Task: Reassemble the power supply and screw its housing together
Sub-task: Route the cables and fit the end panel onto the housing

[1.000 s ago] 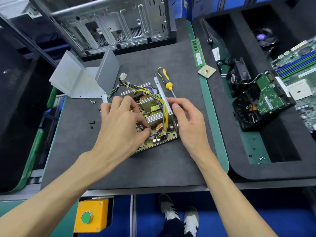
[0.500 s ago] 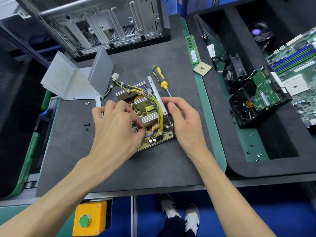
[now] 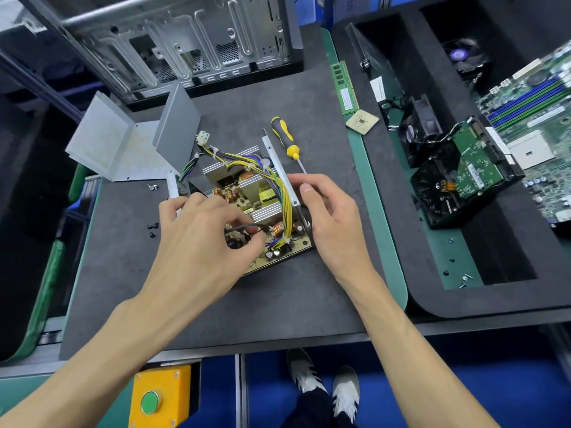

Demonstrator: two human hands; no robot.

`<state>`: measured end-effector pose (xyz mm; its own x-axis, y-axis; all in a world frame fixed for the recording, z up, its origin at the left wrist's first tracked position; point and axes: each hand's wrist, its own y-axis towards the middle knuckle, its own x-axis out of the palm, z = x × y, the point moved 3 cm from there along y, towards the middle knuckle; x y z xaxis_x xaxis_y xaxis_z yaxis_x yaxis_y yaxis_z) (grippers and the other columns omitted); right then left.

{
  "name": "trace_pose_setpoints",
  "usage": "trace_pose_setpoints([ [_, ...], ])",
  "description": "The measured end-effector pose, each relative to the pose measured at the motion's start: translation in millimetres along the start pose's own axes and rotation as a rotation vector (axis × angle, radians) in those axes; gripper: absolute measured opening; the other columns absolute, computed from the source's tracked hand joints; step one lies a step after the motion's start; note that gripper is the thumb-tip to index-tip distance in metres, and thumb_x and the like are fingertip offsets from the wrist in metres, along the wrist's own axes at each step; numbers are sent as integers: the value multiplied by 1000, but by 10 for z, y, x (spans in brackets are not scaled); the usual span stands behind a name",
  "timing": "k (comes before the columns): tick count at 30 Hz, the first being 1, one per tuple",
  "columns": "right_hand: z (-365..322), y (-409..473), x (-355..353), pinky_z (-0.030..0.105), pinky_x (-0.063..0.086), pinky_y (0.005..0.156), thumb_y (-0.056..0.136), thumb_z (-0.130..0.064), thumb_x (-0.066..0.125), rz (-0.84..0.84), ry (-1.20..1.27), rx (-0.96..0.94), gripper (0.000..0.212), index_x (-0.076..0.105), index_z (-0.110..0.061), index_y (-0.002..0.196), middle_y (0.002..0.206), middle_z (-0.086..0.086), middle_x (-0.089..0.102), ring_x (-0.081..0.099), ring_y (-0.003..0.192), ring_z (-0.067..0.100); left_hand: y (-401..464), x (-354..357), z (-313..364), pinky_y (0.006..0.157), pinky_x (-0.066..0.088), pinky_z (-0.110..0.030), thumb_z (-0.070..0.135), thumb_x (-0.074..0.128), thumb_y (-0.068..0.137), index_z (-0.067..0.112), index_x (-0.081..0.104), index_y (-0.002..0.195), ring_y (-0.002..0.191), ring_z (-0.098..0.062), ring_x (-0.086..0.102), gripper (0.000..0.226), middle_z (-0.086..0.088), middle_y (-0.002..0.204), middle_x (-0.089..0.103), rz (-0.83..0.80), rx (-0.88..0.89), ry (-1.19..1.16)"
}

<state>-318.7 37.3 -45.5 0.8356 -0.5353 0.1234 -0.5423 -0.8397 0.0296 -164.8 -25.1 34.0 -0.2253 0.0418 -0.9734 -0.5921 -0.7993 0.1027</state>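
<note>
PSU (image 3: 256,208) sits open mid-bench (image 3: 278,304), board and heatsinks exposed, yellow/black harness (image 3: 247,163) running over the top to a white plug (image 3: 203,139) at the back left. We have both hands on it. Left hand (image 3: 197,242) is over the near-left part of the board, fingers curled, pinching a black cable (image 3: 247,227). Right hand (image 3: 330,220) grips the right side rail (image 3: 279,168) of the housing, thumb along the rail's outer face, fingers curled behind it.

Screwdriver (image 3: 285,137), yellow/black handle, lies just right of the rail, tip pointing at our right hand, untouched. Cover (image 3: 123,143), bent grey sheet metal, lies off the unit at back left, touching nothing of the PSU. A few loose screws (image 3: 152,230) lie on the bench left of our left hand.

PC case (image 3: 185,41) stands at the back of the bench. RAM stick (image 3: 344,88) and CPU (image 3: 362,122) lie on the green strip to the right; hard drive (image 3: 469,171) and fan (image 3: 420,125) in the foam tray beyond.
</note>
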Motion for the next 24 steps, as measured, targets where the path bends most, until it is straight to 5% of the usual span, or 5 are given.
trace_pose_setpoints([
  [7,-7,-6,3,43,59,86,105,-15,46,4,11,7,28,71,-15,117,110,-2,75,72,100,17,-17,-97,-23,92,20,-29,45,69,81,38,69,70,99,15,40,14,23,71,58,87,-41,-184],
  [12,-15,-10,-2,45,59,86,106,-15,46,7,0,13,28,71,-15,117,110,-3,75,71,101,17,44,-105,-43,86,13,-26,29,81,80,34,71,68,88,-12,46,17,18,73,62,-8,37,-2],
  [24,5,5,4,37,58,90,106,-11,45,4,22,-1,28,71,-12,117,111,-2,74,70,104,16,90,0,-38,82,12,-27,25,84,78,31,73,67,86,-13,46,17,17,74,63,-59,54,-3],
])
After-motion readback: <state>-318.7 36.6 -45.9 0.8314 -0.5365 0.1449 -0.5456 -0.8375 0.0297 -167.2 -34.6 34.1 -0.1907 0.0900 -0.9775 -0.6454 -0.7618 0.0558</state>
